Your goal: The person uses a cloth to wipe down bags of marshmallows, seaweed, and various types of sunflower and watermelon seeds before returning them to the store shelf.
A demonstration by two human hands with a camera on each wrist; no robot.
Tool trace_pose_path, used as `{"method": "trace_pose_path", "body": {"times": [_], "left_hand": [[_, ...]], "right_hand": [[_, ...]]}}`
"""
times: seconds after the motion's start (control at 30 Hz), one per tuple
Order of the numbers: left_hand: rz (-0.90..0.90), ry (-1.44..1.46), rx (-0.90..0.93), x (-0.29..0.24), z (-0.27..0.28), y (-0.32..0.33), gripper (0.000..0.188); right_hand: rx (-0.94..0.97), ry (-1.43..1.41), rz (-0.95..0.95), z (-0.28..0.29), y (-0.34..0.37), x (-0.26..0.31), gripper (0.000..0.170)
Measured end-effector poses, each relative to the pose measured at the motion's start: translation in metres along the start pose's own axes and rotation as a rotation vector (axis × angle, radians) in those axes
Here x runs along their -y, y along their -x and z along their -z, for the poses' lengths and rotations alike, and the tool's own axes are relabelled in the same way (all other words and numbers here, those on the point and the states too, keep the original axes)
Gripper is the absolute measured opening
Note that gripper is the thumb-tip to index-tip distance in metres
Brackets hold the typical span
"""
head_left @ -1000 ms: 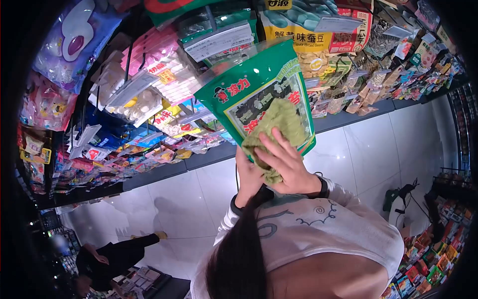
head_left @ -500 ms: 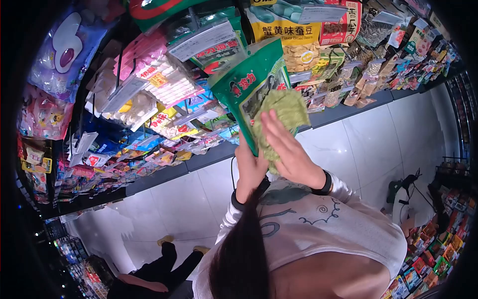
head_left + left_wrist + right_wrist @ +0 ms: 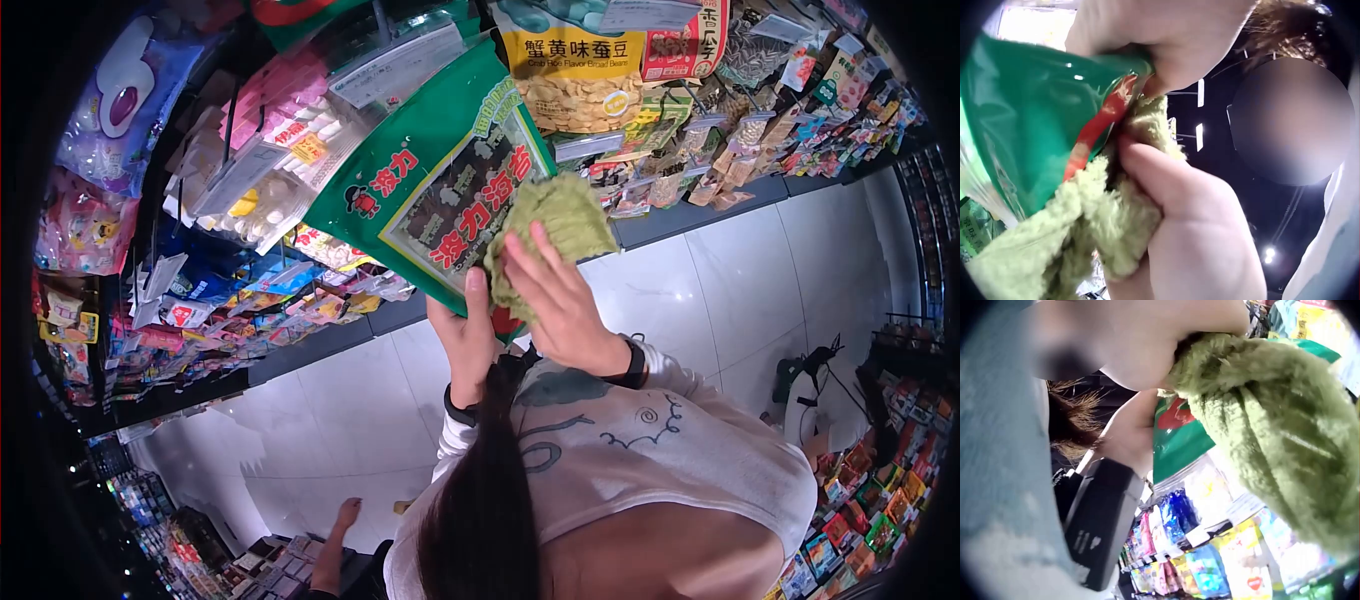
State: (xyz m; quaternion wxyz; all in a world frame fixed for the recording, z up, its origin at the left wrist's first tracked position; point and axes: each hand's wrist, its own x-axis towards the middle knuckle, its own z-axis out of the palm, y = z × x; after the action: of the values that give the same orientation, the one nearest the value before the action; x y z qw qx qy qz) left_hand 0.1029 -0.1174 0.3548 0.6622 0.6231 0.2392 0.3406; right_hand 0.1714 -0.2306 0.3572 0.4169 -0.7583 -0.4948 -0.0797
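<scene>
A green bag of seaweed snacks [image 3: 345, 225], with a dark window and red lettering on its front, is tilted before the shelf. My left hand [image 3: 465, 335] grips its lower edge, thumb on the front. In my right hand [image 3: 565, 315] is a fluffy light green cloth [image 3: 575, 215], its fingers spread over it against the bag's lower right part. From the left wrist view, the right thumb [image 3: 1160, 175] presses into the folded cloth at the bag's bottom corner. The cloth [image 3: 1272, 437] hangs in thick folds in the right wrist view and hides part of the bag [image 3: 1179, 450].
Hanging snack packets fill the rack ahead, among them a yellow broad bean bag [image 3: 580, 80] and a pink-topped bag [image 3: 290, 115], with price tags [image 3: 395, 65] jutting out. White floor tiles [image 3: 340, 410] lie below. Another person's arm [image 3: 335, 550] shows at the lower left.
The bag swung edge-on, then turned its front back to view and shifted left with my left hand. The cloth stays in my right hand against the bag. A person behind moved mostly out of view.
</scene>
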Motion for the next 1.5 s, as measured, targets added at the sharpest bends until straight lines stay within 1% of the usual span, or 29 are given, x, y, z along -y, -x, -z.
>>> {"method": "trace_pose_path", "body": {"times": [0.03, 0.07, 0.17, 0.2, 0.27, 0.33, 0.4, 0.47, 0.53, 0.57, 0.63, 0.7, 0.73, 0.8, 0.83, 0.93, 0.97, 1.03, 1.07, 1.1, 1.13, 1.2, 1.27, 1.3, 1.33, 1.37, 1.4, 1.43, 1.5], "left_hand": [[-0.038, -0.014, -0.013, -0.004, 0.002, -0.001, 0.028], [-0.076, -0.029, -0.026, -0.008, 0.004, -0.002, 0.028], [-0.047, -0.002, -0.036, -0.008, 0.012, 0.001, 0.028], [-0.036, 0.006, -0.041, -0.007, 0.014, 0.002, 0.028], [-0.045, 0.118, -0.103, -0.004, 0.011, 0.003, 0.035], [-0.05, 0.245, -0.178, -0.006, 0.006, 0.003, 0.039], [-0.031, 0.264, -0.221, -0.001, 0.002, 0.005, 0.04], [-0.027, 0.319, -0.228, -0.005, -0.004, 0.003, 0.039], [-0.028, 0.244, -0.213, -0.01, -0.002, 0.0, 0.039], [-0.032, 0.206, -0.206, -0.012, -0.002, -0.003, 0.039], [0.017, 0.256, -0.276, -0.014, -0.005, -0.007, 0.04], [0.055, 0.332, -0.321, -0.011, -0.008, -0.008, 0.041], [0.039, 0.373, -0.339, -0.013, -0.01, -0.009, 0.041], [0.008, 0.461, -0.371, -0.016, -0.016, -0.012, 0.042], [-0.026, 0.483, -0.284, -0.011, -0.011, -0.012, 0.046], [-0.087, 0.47, -0.159, 0.015, 0.011, -0.015, 0.049], [-0.139, 0.475, -0.132, 0.016, 0.014, -0.017, 0.05], [-0.111, 0.492, -0.033, 0.027, 0.033, -0.02, 0.053], [-0.097, 0.514, 0.005, 0.033, 0.039, -0.023, 0.054], [-0.129, 0.419, -0.033, 0.042, 0.041, -0.026, 0.054], [0.029, 0.462, -0.227, 0.035, 0.028, -0.031, 0.05], [0.155, 0.292, -0.05, 0.067, 0.036, -0.034, 0.04], [0.118, -0.073, 0.356, 0.102, 0.046, -0.03, 0.025], [0.088, -0.215, 0.539, 0.116, 0.047, -0.021, 0.025], [0.101, -0.277, 0.642, 0.125, 0.048, -0.014, 0.026], [0.121, -0.323, 0.721, 0.132, 0.049, -0.006, 0.026], [0.152, -0.337, 0.743, 0.139, 0.051, -0.001, 0.026], [0.167, -0.341, 0.743, 0.139, 0.051, 0.001, 0.026], [0.187, -0.338, 0.733, 0.142, 0.051, 0.002, 0.026]], "right_hand": [[0.035, -0.031, 0.015, -0.004, 0.004, 0.002, 0.054], [0.045, -0.02, 0.089, -0.008, 0.008, -0.001, 0.052], [0.071, 0.045, 0.332, -0.008, 0.02, -0.012, 0.049], [0.045, 0.047, 0.32, -0.007, 0.023, -0.019, 0.049], [-0.003, 0.05, 0.301, -0.006, 0.027, -0.036, 0.05], [-0.135, 0.067, 0.162, -0.001, 0.021, -0.043, 0.052], [-0.292, 0.102, 0.028, -0.002, 0.014, -0.038, 0.054], [-0.138, 0.108, 0.213, -0.005, 0.019, -0.025, 0.048], [0.014, 0.076, 0.395, -0.007, 0.018, -0.013, 0.045], [0.065, 0.031, 0.4, -0.007, 0.018, -0.011, 0.045], [0.169, -0.062, 0.406, -0.008, 0.018, -0.011, 0.045], [0.094, -0.016, 0.351, -0.008, 0.02, -0.026, 0.046], [0.059, 0.007, 0.322, -0.005, 0.02, -0.033, 0.047], [-0.097, 0.063, 0.19, 0.002, 0.018, -0.046, 0.053], [-0.168, 0.115, 0.145, 0.008, 0.014, -0.053, 0.054], [-0.342, -0.184, -0.131, 0.015, 0.012, -0.07, 0.049], [-0.383, -0.593, -0.323, 0.015, 0.015, -0.074, 0.046], [-0.437, -1.413, -0.7, 0.013, 0.021, -0.08, 0.04], [-0.299, -1.46, -0.604, 0.015, 0.019, -0.078, 0.039], [-0.162, -1.499, -0.511, 0.015, 0.018, -0.072, 0.037], [-0.026, -1.537, -0.421, 0.016, 0.019, -0.065, 0.037], [0.285, -1.414, -0.296, 0.02, 0.016, -0.046, 0.039], [0.233, -1.162, -0.003, 0.009, 0.005, -0.024, 0.04], [0.187, -0.962, 0.016, 0.008, 0.001, -0.015, 0.042], [0.136, -0.848, 0.077, 0.003, -0.002, -0.012, 0.04], [0.086, -0.733, 0.137, -0.004, -0.005, -0.012, 0.039], [0.035, -0.617, 0.195, -0.009, -0.007, -0.013, 0.039], [0.043, -0.61, 0.239, -0.012, -0.01, -0.02, 0.041], [0.019, -0.561, 0.164, -0.015, -0.013, -0.029, 0.045]]}}
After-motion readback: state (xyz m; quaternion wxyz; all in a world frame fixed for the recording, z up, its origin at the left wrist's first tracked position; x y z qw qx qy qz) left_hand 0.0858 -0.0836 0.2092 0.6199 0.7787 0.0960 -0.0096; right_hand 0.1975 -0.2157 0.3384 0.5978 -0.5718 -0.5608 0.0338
